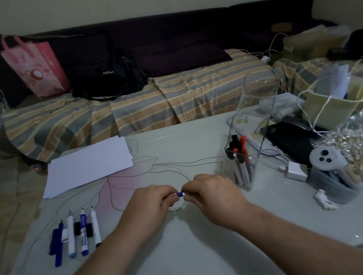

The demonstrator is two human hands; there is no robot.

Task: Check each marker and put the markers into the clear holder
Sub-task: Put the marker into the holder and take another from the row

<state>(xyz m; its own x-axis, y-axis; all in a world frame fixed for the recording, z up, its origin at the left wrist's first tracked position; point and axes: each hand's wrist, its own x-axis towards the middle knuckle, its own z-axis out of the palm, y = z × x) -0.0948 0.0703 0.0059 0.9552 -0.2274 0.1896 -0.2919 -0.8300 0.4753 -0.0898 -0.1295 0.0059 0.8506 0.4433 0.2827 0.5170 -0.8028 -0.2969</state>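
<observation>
Fingers [172, 194] of my left hand [149, 204] and of my right hand [212, 191]: both sets pinched on one marker [179, 194], held level just above the counter [193, 253] at centre; only a short blue-and-white section shows between the two grips, the rest is hidden inside the hands. Whether the cap is on, coming off or going back I cannot tell. Holder [248, 151]: clear, upright, right of the hands and near them; several markers with black and red caps [238, 145] stand in its front compartment, tips down. Loose markers [75, 235]: a row on the counter at left, well apart from the holder, some uncapped with tips pointing away from me, loose caps lying among them. Paper [88, 165]: white sheets at far left of the counter, unmarked as far as I can see. Step in hand, by my judgement: checking this marker, cap work. To do it well I would keep the barrel fixed in one hand and pull or press the cap straight along its axis with the other, no twisting sideways, tip kept clear of skin; test a stroke on the paper if needed; press the cap fully home before lowering the marker into the holder, beside those already standing, without knocking it.
</observation>
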